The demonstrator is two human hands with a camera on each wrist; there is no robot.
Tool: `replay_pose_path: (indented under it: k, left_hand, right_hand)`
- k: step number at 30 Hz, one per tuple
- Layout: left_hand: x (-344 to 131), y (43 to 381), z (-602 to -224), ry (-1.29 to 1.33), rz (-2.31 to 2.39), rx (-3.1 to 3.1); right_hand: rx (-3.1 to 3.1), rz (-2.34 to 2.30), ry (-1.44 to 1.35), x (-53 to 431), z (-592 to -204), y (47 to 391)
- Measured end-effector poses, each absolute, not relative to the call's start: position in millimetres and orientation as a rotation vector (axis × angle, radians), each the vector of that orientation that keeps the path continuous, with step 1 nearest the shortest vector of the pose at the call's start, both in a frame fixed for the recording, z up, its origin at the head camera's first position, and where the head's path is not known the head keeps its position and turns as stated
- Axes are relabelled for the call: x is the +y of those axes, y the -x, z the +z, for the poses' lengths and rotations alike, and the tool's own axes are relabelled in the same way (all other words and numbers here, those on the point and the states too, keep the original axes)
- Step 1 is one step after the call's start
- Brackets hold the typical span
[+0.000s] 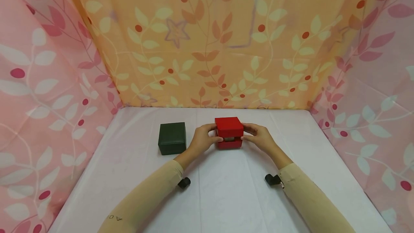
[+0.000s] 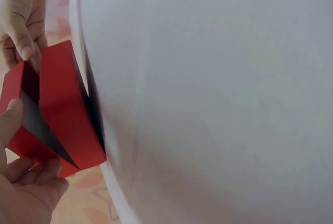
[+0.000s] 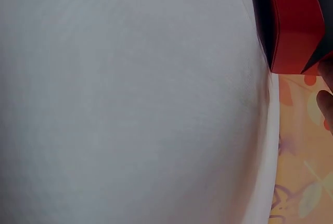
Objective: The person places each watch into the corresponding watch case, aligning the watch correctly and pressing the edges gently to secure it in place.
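A white-covered table [image 1: 226, 190] fills the lower part of the head view, fenced by leaf-patterned cloth walls [image 1: 207, 39], orange at the back and pink at the sides. Both forearms, in beige sleeves [image 1: 152, 193], reach forward and converge at the middle of the table. There the red box [image 1: 229, 132] sits, its lid lifted a little above the base so that a dark gap shows at the front. The left hand [image 1: 202, 138] grasps the box's left side with curled fingers; the right hand [image 1: 258, 136] grasps its right side likewise. A closed dark green box [image 1: 172, 138] stands just left of the left hand, apart from it. The left wrist view adds the lid tilted open over a dark interior, with a thumb [image 2: 9, 120] at the gap. The right wrist view shows mostly white cloth and a red corner.
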State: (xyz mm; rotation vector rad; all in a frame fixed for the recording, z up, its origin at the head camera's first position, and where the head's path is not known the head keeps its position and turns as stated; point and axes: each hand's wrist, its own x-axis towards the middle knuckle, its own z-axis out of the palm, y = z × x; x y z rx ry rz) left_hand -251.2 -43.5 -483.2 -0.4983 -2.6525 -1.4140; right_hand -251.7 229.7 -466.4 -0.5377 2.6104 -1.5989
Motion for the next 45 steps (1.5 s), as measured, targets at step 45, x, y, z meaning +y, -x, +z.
replay_pose_path:
  k: [45]
  left_hand:
    - [-33,231,-497,0.255,-1.851,-2.460]
  right_hand:
    - [2.379,-1.970,0.274,223,-498,238]
